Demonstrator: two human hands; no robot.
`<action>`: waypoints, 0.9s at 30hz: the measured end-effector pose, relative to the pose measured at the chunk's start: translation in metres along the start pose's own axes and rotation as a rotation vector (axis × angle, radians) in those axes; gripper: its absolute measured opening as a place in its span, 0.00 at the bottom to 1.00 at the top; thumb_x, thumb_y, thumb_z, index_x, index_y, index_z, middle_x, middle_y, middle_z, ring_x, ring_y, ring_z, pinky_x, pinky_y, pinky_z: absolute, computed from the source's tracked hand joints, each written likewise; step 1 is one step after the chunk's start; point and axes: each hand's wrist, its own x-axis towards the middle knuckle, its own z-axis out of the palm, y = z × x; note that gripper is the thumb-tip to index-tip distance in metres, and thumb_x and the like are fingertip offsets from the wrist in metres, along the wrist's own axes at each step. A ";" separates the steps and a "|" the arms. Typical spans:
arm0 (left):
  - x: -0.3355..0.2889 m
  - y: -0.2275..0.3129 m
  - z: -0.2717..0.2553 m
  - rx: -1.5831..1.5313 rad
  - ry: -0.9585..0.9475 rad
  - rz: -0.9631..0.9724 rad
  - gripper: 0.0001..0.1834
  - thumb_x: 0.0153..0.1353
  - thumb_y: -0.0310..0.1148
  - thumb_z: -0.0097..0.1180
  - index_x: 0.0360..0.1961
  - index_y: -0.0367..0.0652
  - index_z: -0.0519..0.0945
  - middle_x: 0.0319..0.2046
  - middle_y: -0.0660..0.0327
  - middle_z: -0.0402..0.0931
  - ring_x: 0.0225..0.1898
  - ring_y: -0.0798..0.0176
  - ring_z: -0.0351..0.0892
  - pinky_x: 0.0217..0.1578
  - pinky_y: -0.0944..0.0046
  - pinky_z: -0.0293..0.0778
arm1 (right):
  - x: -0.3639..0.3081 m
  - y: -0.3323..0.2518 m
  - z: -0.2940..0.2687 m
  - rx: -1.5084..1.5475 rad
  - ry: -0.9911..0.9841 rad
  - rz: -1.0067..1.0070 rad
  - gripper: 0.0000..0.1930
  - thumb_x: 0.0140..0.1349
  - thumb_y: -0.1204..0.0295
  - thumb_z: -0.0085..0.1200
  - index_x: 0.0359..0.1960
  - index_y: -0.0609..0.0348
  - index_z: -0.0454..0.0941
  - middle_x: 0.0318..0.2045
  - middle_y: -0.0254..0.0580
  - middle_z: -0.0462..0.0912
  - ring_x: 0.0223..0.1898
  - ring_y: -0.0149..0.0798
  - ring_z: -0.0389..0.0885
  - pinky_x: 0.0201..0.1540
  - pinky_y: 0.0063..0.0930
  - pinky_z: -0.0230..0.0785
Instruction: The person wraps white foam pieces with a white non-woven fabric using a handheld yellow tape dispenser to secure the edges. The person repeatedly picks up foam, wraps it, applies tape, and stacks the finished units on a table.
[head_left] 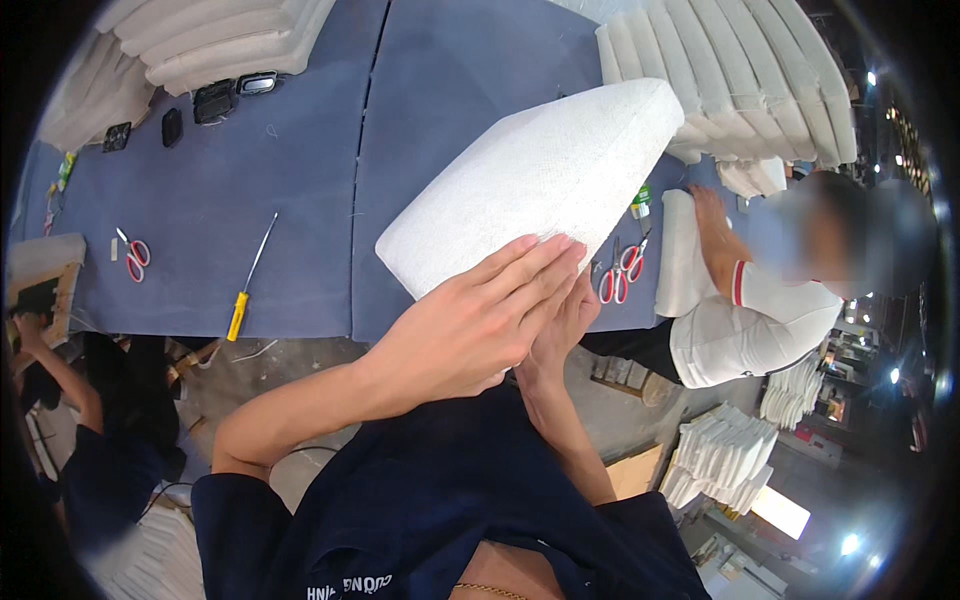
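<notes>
A white fabric-covered cushion (pixel 540 170), long with tapering ends, stands tilted over the blue-grey table before me. My left hand (pixel 480 310) lies across its near side, fingers stretched out and flat on the cover. Close against it, my right hand (pixel 565 325) holds the cushion's near edge; its fingers are partly hidden behind the left hand. To the right of my hands lie red-and-white-handled scissors (pixel 622 275), in part overlapping each other.
The blue-grey table (pixel 310 130) also carries a yellow-handled screwdriver (pixel 240 308), scissors (pixel 136 258) and small black parts (pixel 213 102). White cushions stand stacked at far left (pixel 225 40) and far right (pixel 730 80). A co-worker (pixel 760 320) is at right, another person (pixel 110 430) at lower left.
</notes>
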 end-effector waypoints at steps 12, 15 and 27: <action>-0.030 -0.015 0.016 -0.645 0.305 -0.214 0.62 0.38 0.41 0.84 0.76 0.37 0.66 0.78 0.48 0.61 0.79 0.44 0.58 0.78 0.47 0.57 | 0.007 0.009 -0.003 0.413 0.067 0.273 0.26 0.84 0.56 0.41 0.48 0.70 0.83 0.42 0.42 0.89 0.39 0.29 0.87 0.40 0.26 0.78; -0.031 -0.012 0.022 -0.642 0.357 -0.241 0.64 0.36 0.44 0.85 0.76 0.37 0.66 0.78 0.48 0.62 0.80 0.44 0.58 0.77 0.45 0.57 | 0.007 0.001 -0.002 0.424 0.078 0.324 0.26 0.85 0.56 0.40 0.50 0.71 0.82 0.42 0.44 0.88 0.40 0.30 0.88 0.41 0.27 0.80; -0.019 -0.005 0.030 -0.555 0.400 -0.210 0.56 0.37 0.34 0.77 0.74 0.37 0.70 0.75 0.50 0.67 0.78 0.44 0.62 0.77 0.45 0.59 | 0.007 0.022 -0.016 0.441 0.057 0.296 0.25 0.85 0.55 0.39 0.54 0.69 0.80 0.46 0.43 0.87 0.44 0.32 0.87 0.47 0.28 0.80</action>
